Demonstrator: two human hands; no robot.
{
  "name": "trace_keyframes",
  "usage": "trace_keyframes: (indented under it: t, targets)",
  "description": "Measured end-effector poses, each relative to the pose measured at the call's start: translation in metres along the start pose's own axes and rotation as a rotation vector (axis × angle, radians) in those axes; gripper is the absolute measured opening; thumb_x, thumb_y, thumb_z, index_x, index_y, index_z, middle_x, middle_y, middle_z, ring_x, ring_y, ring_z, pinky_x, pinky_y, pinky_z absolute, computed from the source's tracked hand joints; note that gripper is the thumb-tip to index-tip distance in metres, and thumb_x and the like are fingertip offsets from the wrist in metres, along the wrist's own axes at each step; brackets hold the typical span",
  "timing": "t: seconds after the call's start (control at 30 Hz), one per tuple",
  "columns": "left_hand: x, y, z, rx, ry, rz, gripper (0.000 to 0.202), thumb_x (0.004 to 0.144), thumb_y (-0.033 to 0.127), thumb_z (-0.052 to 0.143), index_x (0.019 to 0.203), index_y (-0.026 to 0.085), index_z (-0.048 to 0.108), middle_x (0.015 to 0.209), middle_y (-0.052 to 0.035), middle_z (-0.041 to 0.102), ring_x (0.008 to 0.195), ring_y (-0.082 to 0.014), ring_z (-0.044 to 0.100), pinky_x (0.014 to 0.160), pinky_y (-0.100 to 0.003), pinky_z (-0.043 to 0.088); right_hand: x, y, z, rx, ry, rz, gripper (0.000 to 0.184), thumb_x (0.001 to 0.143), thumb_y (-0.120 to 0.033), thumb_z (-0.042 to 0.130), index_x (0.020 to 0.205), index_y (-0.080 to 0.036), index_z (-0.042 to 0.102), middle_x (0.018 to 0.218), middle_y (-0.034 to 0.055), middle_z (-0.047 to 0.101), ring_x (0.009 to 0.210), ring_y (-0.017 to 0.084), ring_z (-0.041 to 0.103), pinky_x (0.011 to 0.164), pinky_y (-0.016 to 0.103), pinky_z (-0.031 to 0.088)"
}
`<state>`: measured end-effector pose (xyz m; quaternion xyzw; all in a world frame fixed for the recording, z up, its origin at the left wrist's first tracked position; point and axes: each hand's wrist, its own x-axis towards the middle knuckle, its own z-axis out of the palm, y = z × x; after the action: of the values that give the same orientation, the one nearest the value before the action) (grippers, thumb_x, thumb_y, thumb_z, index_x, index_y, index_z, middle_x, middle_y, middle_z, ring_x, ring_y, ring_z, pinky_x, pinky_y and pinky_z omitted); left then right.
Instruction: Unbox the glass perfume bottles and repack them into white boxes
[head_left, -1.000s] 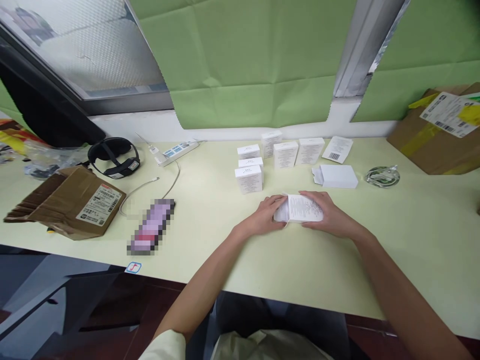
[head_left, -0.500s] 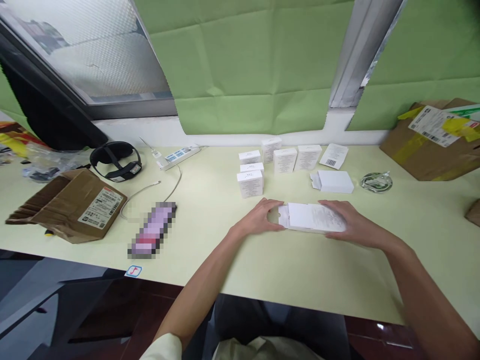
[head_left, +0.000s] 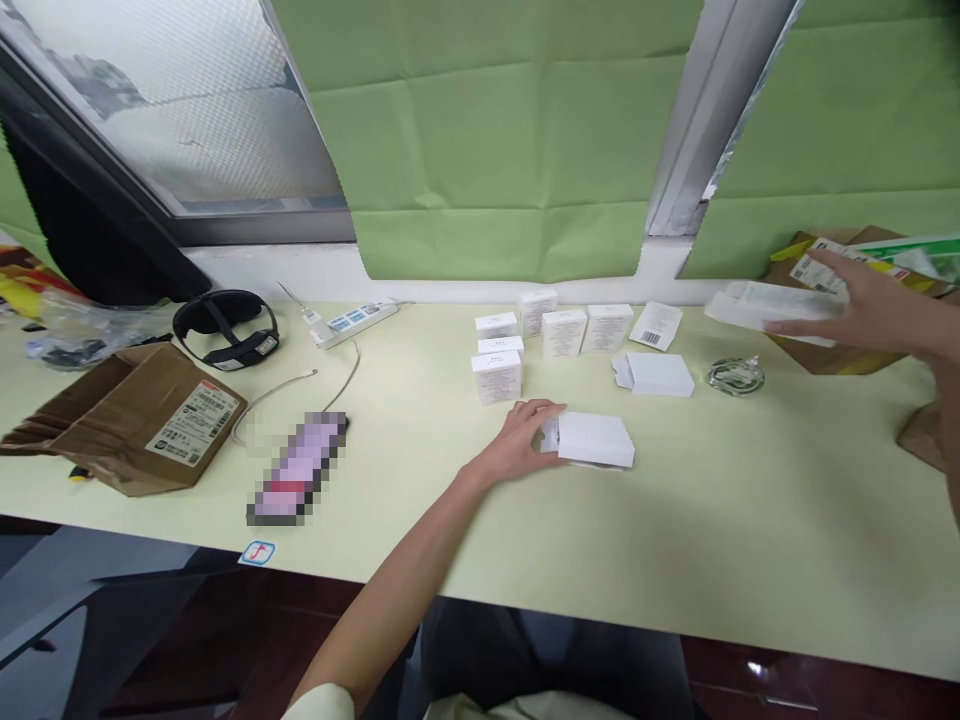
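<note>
On the pale surface (head_left: 675, 540), a white box (head_left: 596, 440) is steadied at its left end by the left hand (head_left: 521, 440), fingers curled. A sleeve (head_left: 757, 305) is held aloft far right by the outstretched right hand (head_left: 874, 310).

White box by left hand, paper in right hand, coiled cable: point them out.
white box (head_left: 596, 438), head view, top face.
paper (head_left: 757, 303), head view, middle of sheet.
coiled cable (head_left: 736, 376), head view, coil's middle.

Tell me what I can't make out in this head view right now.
- Pixelated object: masked out.
- Print on the small white boxes: too small.
- White piece in the right hand: motion-blurred.
- Open end of the white box: hidden by the left hand.
- Cardboard box at right: cut by the edge.
</note>
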<state>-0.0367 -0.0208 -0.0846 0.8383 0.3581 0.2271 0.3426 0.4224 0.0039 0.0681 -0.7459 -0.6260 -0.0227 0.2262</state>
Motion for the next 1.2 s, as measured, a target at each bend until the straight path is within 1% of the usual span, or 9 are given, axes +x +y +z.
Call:
trace_keyframes:
  t: [0.1,0.2,0.27,0.4,0.5,0.7,0.9,1.03,1.2]
  targets:
    - [0.008,0.0,0.008,-0.049,0.097,-0.01,0.034,0.094,0.039,0.053,0.125,0.026,0.059,0.126,-0.0069,0.058,0.117,-0.0227,0.049,0.103,-0.039,0.041,-0.03,-0.038,0.007,0.065,0.018,-0.119,0.075,0.08,-0.071,0.051,0.124,-0.012,0.068,0.133,0.018,0.064,0.122,0.036,0.057,0.088,0.045,0.044]
    - [0.024,0.001,0.011,-0.084,0.178,-0.085,0.029,0.098,0.039,0.043,0.108,0.02,0.063,0.109,-0.0068,0.061,0.092,-0.0177,0.056,0.084,-0.031,0.047,-0.092,-0.088,0.029,0.277,-0.652,-0.351,0.045,0.093,-0.058,0.048,0.113,-0.027,0.074,0.12,0.0071,0.072,0.107,0.025,0.067,0.088,0.035,0.052]
    - [0.037,0.0,0.011,-0.062,0.183,-0.108,0.029,0.098,0.04,0.042,0.095,0.019,0.061,0.097,-0.0048,0.061,0.081,-0.0157,0.055,0.075,-0.029,0.044,-0.13,-0.117,0.057,0.355,-0.887,-0.52,0.037,0.092,-0.053,0.056,0.121,-0.035,0.069,0.129,0.001,0.067,0.115,0.026,0.064,0.096,0.035,0.053]
    - [0.058,-0.002,0.011,-0.035,0.167,-0.134,0.034,0.097,0.041,0.044,0.071,0.018,0.051,0.074,-0.001,0.054,0.07,-0.0153,0.049,0.068,-0.028,0.039,-0.163,-0.14,0.129,0.344,-0.555,-0.533,0.068,0.087,-0.053,0.062,0.149,-0.033,0.042,0.156,0.0058,0.041,0.143,0.034,0.037,0.114,0.051,0.037]
    - [0.065,-0.002,0.007,-0.048,0.155,-0.155,0.035,0.095,0.037,0.048,0.066,0.019,0.045,0.066,0.0009,0.05,0.063,-0.0138,0.045,0.063,-0.028,0.036,-0.168,-0.128,0.154,0.363,-0.512,-0.447,0.071,0.087,-0.052,0.063,0.15,-0.03,0.04,0.154,0.0101,0.042,0.142,0.035,0.037,0.114,0.053,0.036]
    - [0.091,0.028,-0.021,-0.181,0.171,-0.211,0.03,0.098,0.039,0.042,0.081,0.016,0.053,0.072,-0.0016,0.058,0.057,-0.0114,0.056,0.056,-0.024,0.041,-0.197,-0.082,0.123,0.797,-0.646,-0.195,0.085,0.082,-0.047,0.072,0.154,-0.036,0.029,0.147,0.0101,0.051,0.135,0.031,0.049,0.111,0.047,0.041]
    - [0.111,0.07,-0.019,-0.448,0.284,-0.241,0.056,0.096,0.057,0.044,0.138,0.021,0.041,0.14,-0.014,0.052,0.107,-0.02,0.064,0.077,-0.025,0.052,-0.209,-0.066,0.124,1.068,-0.607,0.068,0.068,0.088,-0.047,0.065,0.15,-0.036,0.039,0.154,0.0093,0.043,0.141,0.033,0.042,0.11,0.049,0.041]
    - [0.099,0.074,0.005,-0.568,0.065,-0.306,0.064,0.1,0.049,0.036,0.151,0.014,0.022,0.124,-0.0163,0.063,0.089,-0.0192,0.067,0.074,-0.031,0.054,-0.201,-0.08,0.136,1.318,-0.675,0.242,0.053,0.093,-0.05,0.054,0.142,-0.031,0.051,0.142,0.0108,0.057,0.124,0.032,0.059,0.102,0.05,0.047]
    - [0.069,0.073,0.015,-0.226,-0.153,0.11,0.043,0.098,0.045,0.045,0.132,0.02,0.052,0.124,-0.0108,0.06,0.095,-0.0171,0.063,0.086,-0.031,0.05,-0.19,-0.104,0.132,1.274,-0.76,0.204,0.043,0.087,-0.043,0.068,0.124,-0.024,0.062,0.119,0.0113,0.068,0.104,0.026,0.064,0.084,0.039,0.054]
